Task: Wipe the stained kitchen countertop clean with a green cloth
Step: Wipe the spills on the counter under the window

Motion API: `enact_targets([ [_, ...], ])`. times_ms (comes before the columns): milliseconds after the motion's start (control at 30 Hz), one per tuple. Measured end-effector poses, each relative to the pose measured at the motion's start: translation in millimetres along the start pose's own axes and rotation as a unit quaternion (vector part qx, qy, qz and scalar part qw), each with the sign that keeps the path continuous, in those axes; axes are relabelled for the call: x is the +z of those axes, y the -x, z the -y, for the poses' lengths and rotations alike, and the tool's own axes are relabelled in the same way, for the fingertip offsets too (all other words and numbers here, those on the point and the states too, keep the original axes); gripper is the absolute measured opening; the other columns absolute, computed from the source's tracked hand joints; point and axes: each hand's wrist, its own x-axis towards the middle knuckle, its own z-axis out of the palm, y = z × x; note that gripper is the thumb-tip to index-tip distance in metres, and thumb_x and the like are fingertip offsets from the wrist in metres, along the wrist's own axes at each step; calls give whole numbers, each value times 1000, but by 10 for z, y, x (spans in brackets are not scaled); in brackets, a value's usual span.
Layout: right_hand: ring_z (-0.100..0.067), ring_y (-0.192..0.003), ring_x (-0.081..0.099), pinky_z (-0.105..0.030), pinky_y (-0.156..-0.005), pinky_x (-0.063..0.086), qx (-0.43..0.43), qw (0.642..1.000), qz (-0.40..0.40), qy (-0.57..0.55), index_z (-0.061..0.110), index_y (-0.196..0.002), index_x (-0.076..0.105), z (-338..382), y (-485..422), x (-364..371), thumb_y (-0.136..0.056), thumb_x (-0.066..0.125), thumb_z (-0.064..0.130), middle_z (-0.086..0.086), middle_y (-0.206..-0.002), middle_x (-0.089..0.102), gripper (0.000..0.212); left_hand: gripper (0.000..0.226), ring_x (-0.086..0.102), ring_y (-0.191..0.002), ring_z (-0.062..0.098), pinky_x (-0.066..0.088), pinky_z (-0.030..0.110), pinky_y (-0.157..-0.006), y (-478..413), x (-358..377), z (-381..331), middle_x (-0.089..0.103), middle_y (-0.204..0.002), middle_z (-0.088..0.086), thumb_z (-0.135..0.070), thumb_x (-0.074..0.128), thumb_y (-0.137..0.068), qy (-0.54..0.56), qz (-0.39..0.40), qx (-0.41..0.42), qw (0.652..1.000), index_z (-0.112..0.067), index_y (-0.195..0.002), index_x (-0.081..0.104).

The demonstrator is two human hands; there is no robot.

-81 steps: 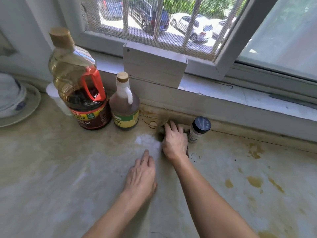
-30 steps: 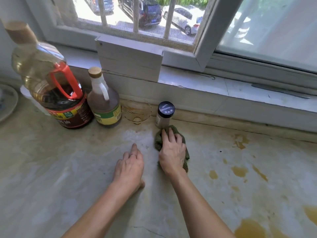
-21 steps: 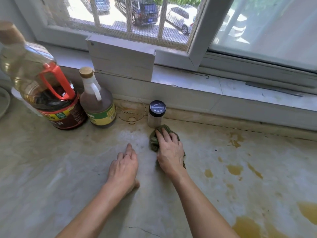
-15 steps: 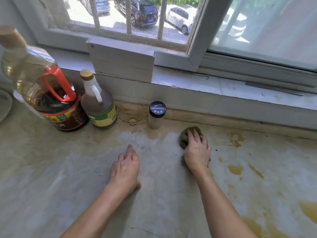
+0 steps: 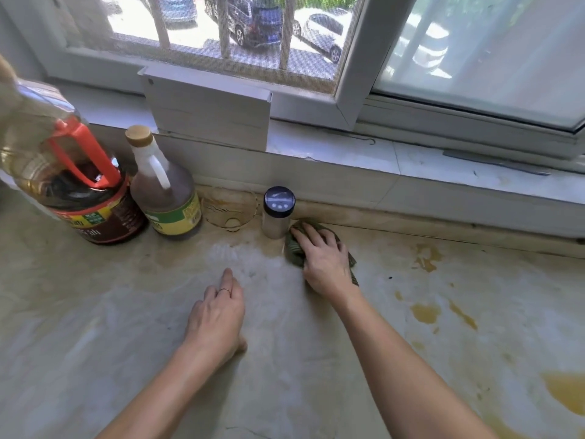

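Note:
A crumpled green cloth (image 5: 293, 248) lies on the pale marbled countertop (image 5: 95, 312) near the back wall, just right of a small shaker jar. My right hand (image 5: 324, 261) presses flat on the cloth with fingers spread and covers most of it. My left hand (image 5: 218, 315) rests palm down on the bare counter, a ring on one finger, holding nothing. Yellow-brown stains (image 5: 425, 312) dot the counter to the right, with a larger puddle (image 5: 566, 391) at the right edge and another smear (image 5: 427, 258) by the wall.
A big oil bottle with a red handle (image 5: 72, 172) and a smaller brown bottle (image 5: 164, 198) stand at the back left. An empty glass bowl (image 5: 229, 207) and the black-lidded shaker (image 5: 278, 213) sit by the wall. A white box (image 5: 205, 112) rests on the windowsill.
My right hand slid the cloth right along the back of the counter, then back left up against the shaker. My left hand stayed put on the counter.

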Motion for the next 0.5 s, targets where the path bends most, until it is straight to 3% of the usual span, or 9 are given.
enact_targets([
  [133,-24,-138,23,-44,-103,28,12,1000,2,-12,37,-146,25,-78,0,-28,-88,43,19,10,-157,22,64,99,24,-139,29,35,35,-107,-6,-12,-41,-10,-159,11,-25,68,-83,-3,2,-7,1000,-4,-151,-1],
  [367,-21,-139,17,-44,-105,23,197,980,-18,-34,35,-148,22,-466,438,-45,-91,39,19,7,-159,15,62,96,24,-139,30,36,35,-107,11,-10,-33,-8,-159,11,-23,68,-83,2,0,-4,1000,-4,-151,2],
  [500,-26,-136,28,-47,-99,31,150,987,-27,-50,28,-149,28,26,991,130,-84,50,15,4,-157,23,69,102,26,-137,30,37,36,-106,1,-16,-35,-6,-159,13,-28,73,-80,-7,6,-6,1000,-2,-150,4],
])
